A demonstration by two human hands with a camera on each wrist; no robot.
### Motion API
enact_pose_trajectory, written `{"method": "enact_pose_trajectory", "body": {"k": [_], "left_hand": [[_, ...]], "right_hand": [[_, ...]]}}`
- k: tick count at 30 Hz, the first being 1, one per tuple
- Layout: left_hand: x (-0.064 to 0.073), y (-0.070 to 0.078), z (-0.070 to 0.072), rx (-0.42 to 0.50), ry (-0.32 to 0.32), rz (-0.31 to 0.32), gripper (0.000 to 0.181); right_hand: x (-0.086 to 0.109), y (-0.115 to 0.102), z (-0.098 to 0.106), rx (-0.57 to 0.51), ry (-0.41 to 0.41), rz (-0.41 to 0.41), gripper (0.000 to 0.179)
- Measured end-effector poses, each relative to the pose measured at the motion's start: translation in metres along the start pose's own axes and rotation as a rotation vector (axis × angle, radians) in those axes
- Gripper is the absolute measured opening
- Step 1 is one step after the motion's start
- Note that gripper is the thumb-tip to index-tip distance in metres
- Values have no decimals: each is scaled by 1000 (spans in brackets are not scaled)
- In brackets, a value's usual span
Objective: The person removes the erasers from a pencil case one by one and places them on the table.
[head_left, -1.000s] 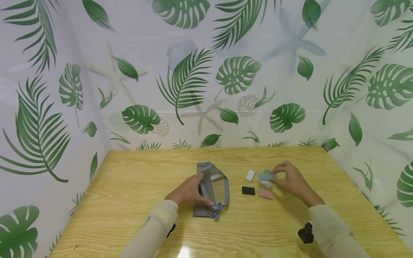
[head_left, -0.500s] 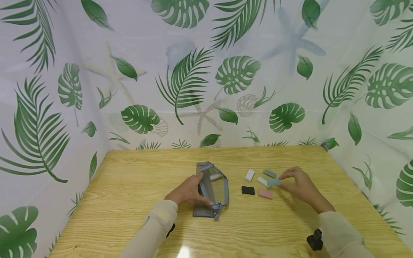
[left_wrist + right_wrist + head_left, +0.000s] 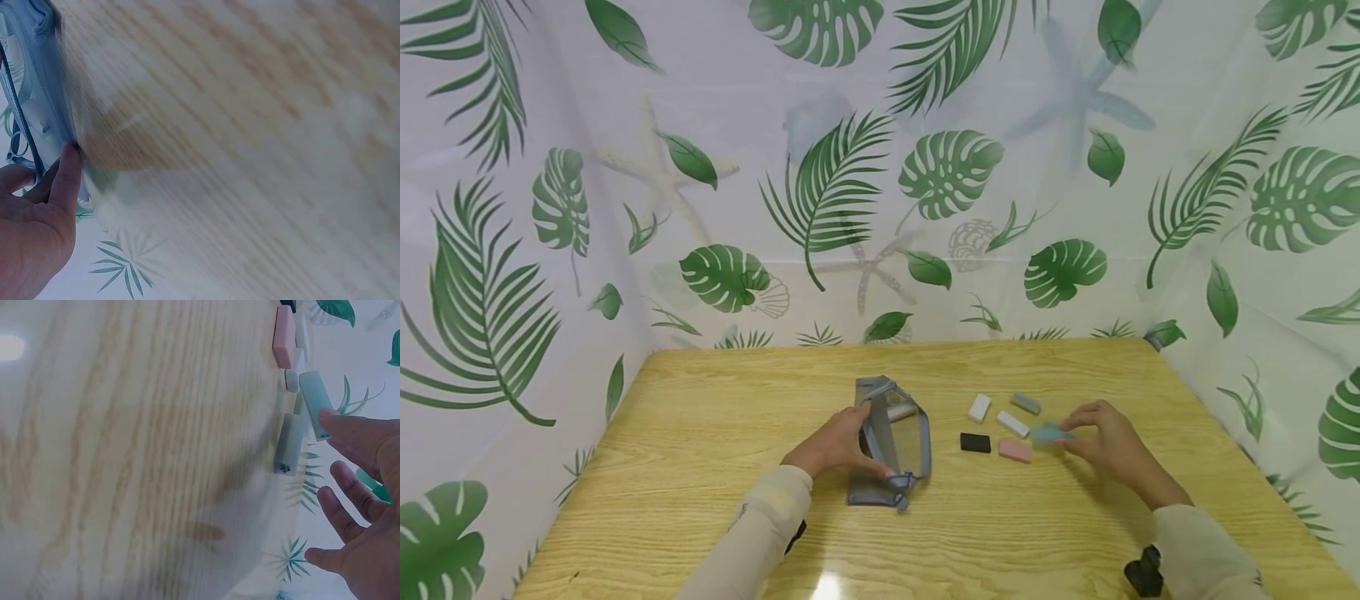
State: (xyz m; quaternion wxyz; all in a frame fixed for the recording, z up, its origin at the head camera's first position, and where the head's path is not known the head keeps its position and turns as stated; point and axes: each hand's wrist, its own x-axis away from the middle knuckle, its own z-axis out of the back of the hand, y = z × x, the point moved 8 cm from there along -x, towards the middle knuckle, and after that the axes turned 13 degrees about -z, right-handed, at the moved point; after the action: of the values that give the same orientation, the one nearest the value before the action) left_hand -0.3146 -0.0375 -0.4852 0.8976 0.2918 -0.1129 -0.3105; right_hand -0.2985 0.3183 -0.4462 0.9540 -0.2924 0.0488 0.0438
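My left hand point(image 3: 835, 446) grips a grey-blue zip pouch point(image 3: 874, 492) with see-through panels, thumb at the near end of its gaping mouth and fingers at the far side. A pale item point(image 3: 901, 412) shows inside. In the left wrist view, fingertips press the pouch's edge point(image 3: 53, 94). My right hand point(image 3: 1108, 446) pinches a light blue eraser point(image 3: 314, 394) between thumb and fingers, just above the table; it is blurred in the head view. Below it in the right wrist view lies another light blue eraser point(image 3: 289, 444). The remaining fingers are spread, holding nothing.
Left of the right hand lie a pink eraser point(image 3: 1015, 451), a black one point(image 3: 975, 442), a grey-blue one point(image 3: 1026, 403) and two white ones, the first white eraser point(image 3: 979, 407) farther left than the second white eraser point(image 3: 1012, 423). A leaf-patterned curtain point(image 3: 850, 208) surrounds the wooden table point(image 3: 730, 400).
My right hand has moved right and slightly nearer with the light blue eraser, away from the grey-blue and white ones. The left hand and pouch have stayed in place.
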Motion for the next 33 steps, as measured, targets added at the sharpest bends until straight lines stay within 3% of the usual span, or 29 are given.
{"method": "enact_pose_trajectory", "body": {"k": [17,33], "left_hand": [[2,-1,1,6,16,-3,118],[2,0,1,3,16,-6,119]], "right_hand": [[7,16,-5,7,-46,-57,18],[11,23,-10,27,-53,-60,16]]}}
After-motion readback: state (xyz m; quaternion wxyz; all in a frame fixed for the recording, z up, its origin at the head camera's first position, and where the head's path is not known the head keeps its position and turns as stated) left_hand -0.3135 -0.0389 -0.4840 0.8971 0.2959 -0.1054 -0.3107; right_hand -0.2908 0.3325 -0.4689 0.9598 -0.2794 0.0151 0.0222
